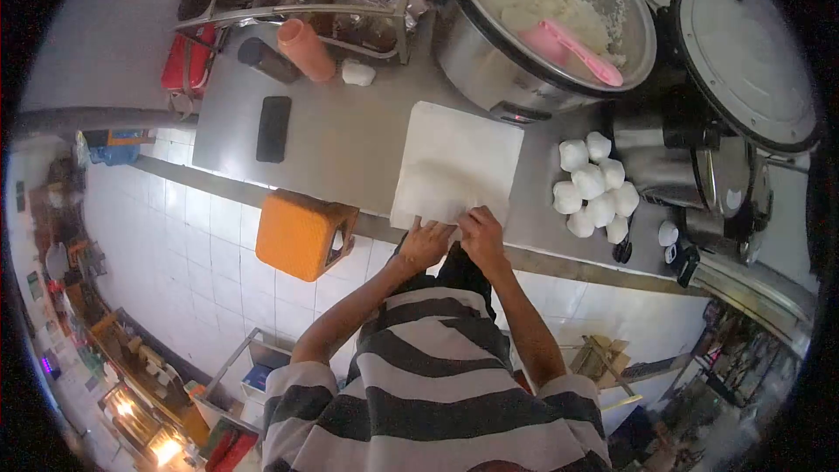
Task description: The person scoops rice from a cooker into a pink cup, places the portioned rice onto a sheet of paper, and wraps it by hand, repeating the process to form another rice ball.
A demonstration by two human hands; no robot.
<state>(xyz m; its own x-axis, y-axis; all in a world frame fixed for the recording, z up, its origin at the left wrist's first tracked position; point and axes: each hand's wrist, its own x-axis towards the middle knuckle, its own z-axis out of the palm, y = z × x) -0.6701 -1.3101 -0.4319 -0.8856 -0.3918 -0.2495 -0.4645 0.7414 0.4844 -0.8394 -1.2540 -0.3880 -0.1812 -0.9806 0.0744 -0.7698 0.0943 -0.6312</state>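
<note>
A white sheet of paper (463, 144) lies on the steel counter, with its near end at the counter's front edge. My left hand (426, 243) is closed on that near end, fingers bent against the paper. Close beside it, my right hand (481, 232) pinches the same end near its right corner. The paper looks creased or folded just ahead of my fingers; whether anything lies inside the fold I cannot make out. Several rounded white bundles (589, 180) sit in a cluster to the right of the sheet.
Behind the paper stands a large cooker (489, 70) of white rice with a pink paddle (572, 52). Its round lid (743, 52) is at the right. A phone (273, 128), an orange bottle (306, 50) and a dark bottle (266, 59) are left; an orange stool (297, 236) stands below.
</note>
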